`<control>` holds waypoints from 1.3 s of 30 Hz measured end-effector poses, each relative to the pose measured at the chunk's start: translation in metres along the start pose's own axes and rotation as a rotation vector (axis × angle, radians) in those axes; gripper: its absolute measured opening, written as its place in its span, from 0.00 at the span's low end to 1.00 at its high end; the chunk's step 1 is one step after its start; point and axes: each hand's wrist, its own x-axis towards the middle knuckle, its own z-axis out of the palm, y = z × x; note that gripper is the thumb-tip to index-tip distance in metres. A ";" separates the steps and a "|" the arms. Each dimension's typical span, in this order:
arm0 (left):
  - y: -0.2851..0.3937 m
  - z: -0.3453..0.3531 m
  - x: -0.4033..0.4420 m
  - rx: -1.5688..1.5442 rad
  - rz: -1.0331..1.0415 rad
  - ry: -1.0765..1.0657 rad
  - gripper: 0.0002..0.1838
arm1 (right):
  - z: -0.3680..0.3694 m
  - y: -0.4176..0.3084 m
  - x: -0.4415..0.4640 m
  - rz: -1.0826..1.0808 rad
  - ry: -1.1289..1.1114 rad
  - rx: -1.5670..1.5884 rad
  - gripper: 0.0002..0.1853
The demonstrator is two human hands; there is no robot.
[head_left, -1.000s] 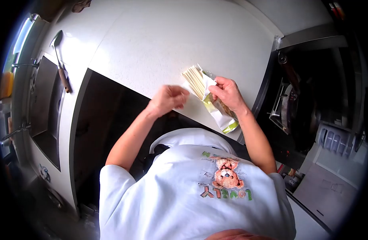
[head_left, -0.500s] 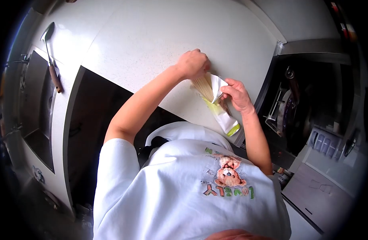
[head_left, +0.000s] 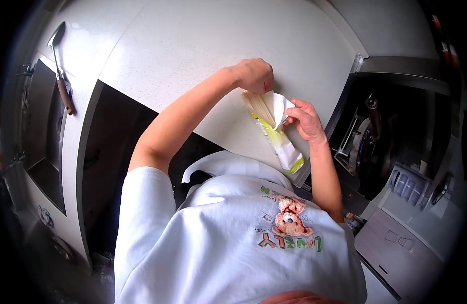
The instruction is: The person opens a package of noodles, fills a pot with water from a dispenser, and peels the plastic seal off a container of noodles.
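A bundle of thin, pale dry sticks (head_left: 258, 105) pokes out of the open end of a white and green packet (head_left: 283, 147), which lies slanted over the counter's front edge. My right hand (head_left: 305, 121) pinches the packet's white flap (head_left: 280, 108) between thumb and fingers. At the sticks' far ends, my left hand (head_left: 255, 76) is closed with its back to the camera; its fingertips are hidden behind the hand.
On the white counter (head_left: 193, 40) at the left lies a spatula (head_left: 61, 76) with a brown handle, beside a sink (head_left: 46, 137). Dark pans (head_left: 365, 134) stand in a recess at the right. An open dark space is below the counter's front edge.
My left hand has moved right and up from beside the packet to the sticks' far ends and closed there. My right hand still holds the packet, slightly farther right. The view has shifted slightly.
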 end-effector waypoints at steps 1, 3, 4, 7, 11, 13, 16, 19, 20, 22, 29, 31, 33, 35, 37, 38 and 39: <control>-0.002 0.001 0.000 -0.025 0.008 0.013 0.09 | -0.003 0.002 0.001 -0.001 -0.004 0.005 0.02; -0.003 0.002 0.001 -0.075 0.028 0.037 0.09 | -0.005 0.002 0.000 0.001 0.002 0.015 0.03; -0.004 0.002 0.001 -0.092 0.018 0.037 0.09 | -0.002 0.000 0.000 0.005 0.010 0.021 0.03; -0.006 0.001 -0.004 -0.117 0.023 0.037 0.10 | -0.001 0.000 0.002 0.007 0.009 0.027 0.03; -0.009 0.009 -0.003 -0.045 0.086 0.055 0.10 | -0.003 0.002 0.003 -0.006 -0.001 0.037 0.02; -0.009 0.013 -0.004 0.013 0.101 0.084 0.10 | -0.002 0.001 0.002 0.002 0.016 0.046 0.02; -0.004 0.020 -0.008 0.131 0.120 0.138 0.10 | -0.003 0.001 0.001 -0.004 0.021 0.055 0.02; 0.000 0.025 -0.010 0.239 0.122 0.182 0.09 | -0.003 0.001 0.002 -0.009 0.010 0.062 0.02; 0.002 0.026 -0.011 0.249 0.131 0.203 0.08 | -0.004 0.002 0.001 -0.009 0.008 0.064 0.02; 0.002 0.026 -0.011 0.251 0.136 0.213 0.09 | -0.001 0.000 0.001 -0.007 0.018 0.063 0.02; -0.006 0.031 -0.008 0.106 0.124 0.287 0.08 | -0.002 0.002 -0.001 -0.017 0.011 0.060 0.03; -0.007 0.030 -0.007 0.055 0.094 0.290 0.07 | -0.001 0.002 -0.001 -0.019 0.007 0.051 0.03; -0.005 0.025 -0.007 -0.005 0.066 0.282 0.07 | 0.000 0.000 -0.001 -0.011 0.007 0.040 0.03; -0.002 0.020 -0.007 -0.023 0.034 0.233 0.07 | 0.002 -0.003 -0.003 0.008 0.017 0.028 0.03; -0.002 0.018 -0.006 -0.029 0.017 0.200 0.07 | -0.010 -0.005 0.001 0.035 0.007 -0.139 0.04; -0.002 0.017 -0.004 -0.024 0.015 0.192 0.07 | -0.010 -0.009 0.002 0.048 0.001 -0.222 0.06; -0.002 0.017 -0.003 -0.019 0.013 0.184 0.07 | -0.007 -0.013 0.002 0.007 0.086 -0.304 0.09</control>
